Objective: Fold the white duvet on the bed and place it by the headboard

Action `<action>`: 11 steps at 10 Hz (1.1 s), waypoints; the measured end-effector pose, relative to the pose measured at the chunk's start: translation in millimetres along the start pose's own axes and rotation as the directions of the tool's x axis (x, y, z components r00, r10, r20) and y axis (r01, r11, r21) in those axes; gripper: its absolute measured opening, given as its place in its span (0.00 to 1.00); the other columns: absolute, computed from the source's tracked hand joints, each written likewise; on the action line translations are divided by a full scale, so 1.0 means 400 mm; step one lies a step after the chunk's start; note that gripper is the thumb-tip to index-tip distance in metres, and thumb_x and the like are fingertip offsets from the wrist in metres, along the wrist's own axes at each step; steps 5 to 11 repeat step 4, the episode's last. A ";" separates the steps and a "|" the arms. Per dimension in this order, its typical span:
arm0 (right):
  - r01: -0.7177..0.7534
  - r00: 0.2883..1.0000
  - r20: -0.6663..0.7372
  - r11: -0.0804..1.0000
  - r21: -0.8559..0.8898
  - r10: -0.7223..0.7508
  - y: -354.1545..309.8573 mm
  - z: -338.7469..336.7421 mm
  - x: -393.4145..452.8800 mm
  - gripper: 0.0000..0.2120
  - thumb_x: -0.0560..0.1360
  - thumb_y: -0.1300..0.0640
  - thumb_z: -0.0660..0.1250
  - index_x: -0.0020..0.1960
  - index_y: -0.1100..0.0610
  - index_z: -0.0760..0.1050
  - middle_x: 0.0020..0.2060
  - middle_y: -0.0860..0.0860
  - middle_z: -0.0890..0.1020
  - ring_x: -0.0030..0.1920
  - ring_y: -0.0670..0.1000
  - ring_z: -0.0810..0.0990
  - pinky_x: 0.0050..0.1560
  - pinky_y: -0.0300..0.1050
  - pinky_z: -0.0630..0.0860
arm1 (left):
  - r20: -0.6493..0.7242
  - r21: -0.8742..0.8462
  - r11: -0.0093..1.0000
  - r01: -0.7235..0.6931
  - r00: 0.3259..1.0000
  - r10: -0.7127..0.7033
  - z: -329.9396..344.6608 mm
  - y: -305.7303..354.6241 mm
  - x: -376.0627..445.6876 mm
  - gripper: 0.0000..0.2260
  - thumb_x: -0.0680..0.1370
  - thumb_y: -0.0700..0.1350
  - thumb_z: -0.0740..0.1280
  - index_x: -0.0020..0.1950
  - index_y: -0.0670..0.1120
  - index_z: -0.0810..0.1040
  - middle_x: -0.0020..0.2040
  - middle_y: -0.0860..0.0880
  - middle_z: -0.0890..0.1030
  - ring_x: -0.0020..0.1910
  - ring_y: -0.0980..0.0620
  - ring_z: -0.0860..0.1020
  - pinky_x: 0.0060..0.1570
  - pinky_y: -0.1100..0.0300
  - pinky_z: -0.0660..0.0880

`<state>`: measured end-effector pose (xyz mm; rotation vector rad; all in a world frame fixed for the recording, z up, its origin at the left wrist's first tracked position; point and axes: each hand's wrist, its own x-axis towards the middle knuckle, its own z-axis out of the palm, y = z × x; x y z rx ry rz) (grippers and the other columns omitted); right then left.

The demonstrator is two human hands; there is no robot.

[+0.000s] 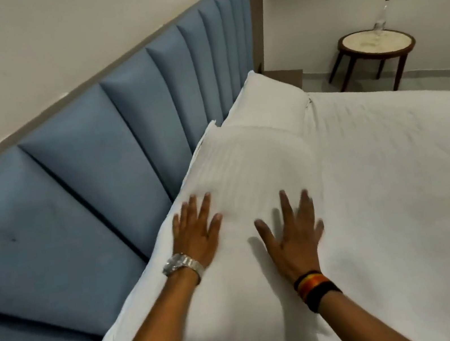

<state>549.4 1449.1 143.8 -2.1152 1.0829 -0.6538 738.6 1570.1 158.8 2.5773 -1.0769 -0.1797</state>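
Duvet (248, 172), white and folded into a thick bundle, is pressed flat against the blue headboard (83, 170). The left hand (196, 231) and right hand (295, 233) are laid palm-down on it, fingers spread wide, nothing gripped. Beyond the fingertips a pillow (269, 103) is seen; right of them, bare sheet (411, 169).

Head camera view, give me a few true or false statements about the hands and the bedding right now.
1. Both hands lie flat, palms down, on white bedding. True: left hand, right hand.
2. The left wrist wears a metal watch. True.
3. The headboard is red. False: it is blue and padded.
4. A bottle stands on the bed. False: it stands on the round side table.
5. The fingers are clenched into fists. False: they are spread open.
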 end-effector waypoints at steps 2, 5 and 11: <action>0.080 0.983 0.182 0.906 -0.415 -0.004 0.036 0.140 0.092 0.38 0.78 0.23 0.43 0.82 0.34 0.35 0.83 0.49 0.33 0.82 0.53 0.31 0.75 0.72 0.32 | -0.082 0.019 0.999 -0.034 0.996 0.035 0.144 -0.054 0.012 0.27 0.84 0.63 0.43 0.83 0.61 0.43 0.84 0.53 0.45 0.82 0.49 0.44 0.79 0.46 0.42; -0.023 0.985 0.172 1.000 -0.012 0.025 -0.039 -0.003 0.086 0.34 0.81 0.31 0.56 0.84 0.38 0.52 0.85 0.48 0.47 0.84 0.50 0.45 0.81 0.63 0.37 | -0.088 -0.075 0.994 -0.084 0.993 0.077 0.030 0.025 0.034 0.26 0.84 0.61 0.45 0.83 0.60 0.49 0.84 0.51 0.50 0.82 0.48 0.47 0.79 0.45 0.42; -0.023 0.985 0.172 1.000 -0.012 0.025 -0.039 -0.003 0.086 0.34 0.81 0.31 0.56 0.84 0.38 0.52 0.85 0.48 0.47 0.84 0.50 0.45 0.81 0.63 0.37 | -0.088 -0.075 0.994 -0.084 0.993 0.077 0.030 0.025 0.034 0.26 0.84 0.61 0.45 0.83 0.60 0.49 0.84 0.51 0.50 0.82 0.48 0.47 0.79 0.45 0.42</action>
